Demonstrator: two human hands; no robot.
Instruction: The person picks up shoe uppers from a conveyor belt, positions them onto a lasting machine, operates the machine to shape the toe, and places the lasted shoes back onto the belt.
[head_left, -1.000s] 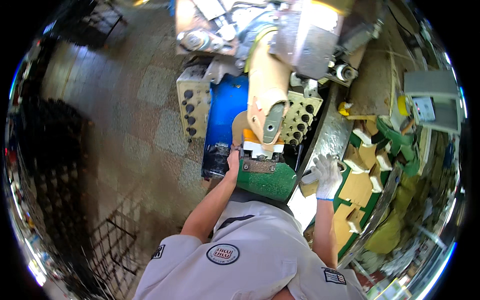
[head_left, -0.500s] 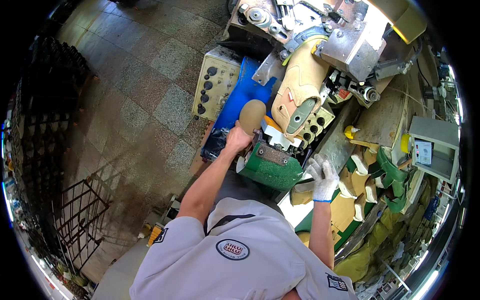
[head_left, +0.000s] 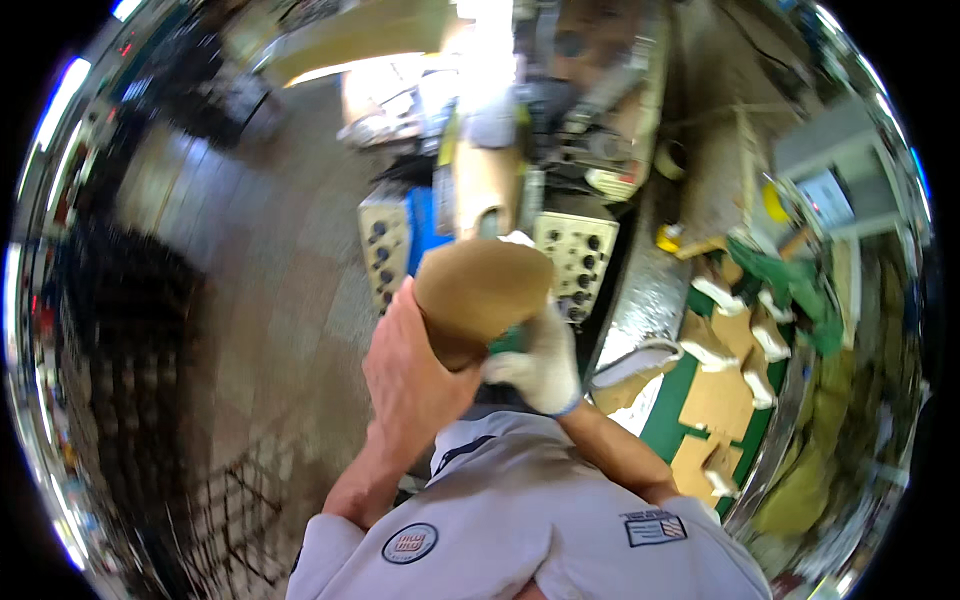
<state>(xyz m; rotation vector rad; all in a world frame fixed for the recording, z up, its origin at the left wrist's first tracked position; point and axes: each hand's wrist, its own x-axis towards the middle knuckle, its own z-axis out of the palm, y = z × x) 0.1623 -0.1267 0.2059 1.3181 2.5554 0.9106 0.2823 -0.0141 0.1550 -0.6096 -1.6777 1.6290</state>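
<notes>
A tan, rounded shoe last [head_left: 483, 290] is held up close in front of my chest, its broad smooth face toward me. My bare left hand [head_left: 405, 365] is wrapped round its left and lower side. My right hand [head_left: 545, 365], in a white glove, grips its right side from beneath, with part of the fingers hidden behind it. Just beyond, a tan shoe upper [head_left: 487, 185] sits in the lasting machine [head_left: 490, 115], blurred by motion and glare. Some green of the machine's front shows between my hands.
Dialled control boxes flank the machine, one left [head_left: 382, 245] and one right [head_left: 575, 255]. On the green-topped bench to the right lie several tan upper pieces [head_left: 717, 400] with white parts, and a green cloth [head_left: 795, 290]. A grey open box [head_left: 840, 165] stands behind. A metal rack [head_left: 235, 515] is at lower left.
My left hand has brought the last from beside the machine to in front of my chest. My gloved right hand has moved left from the bench and taken hold of it. The view has turned.
</notes>
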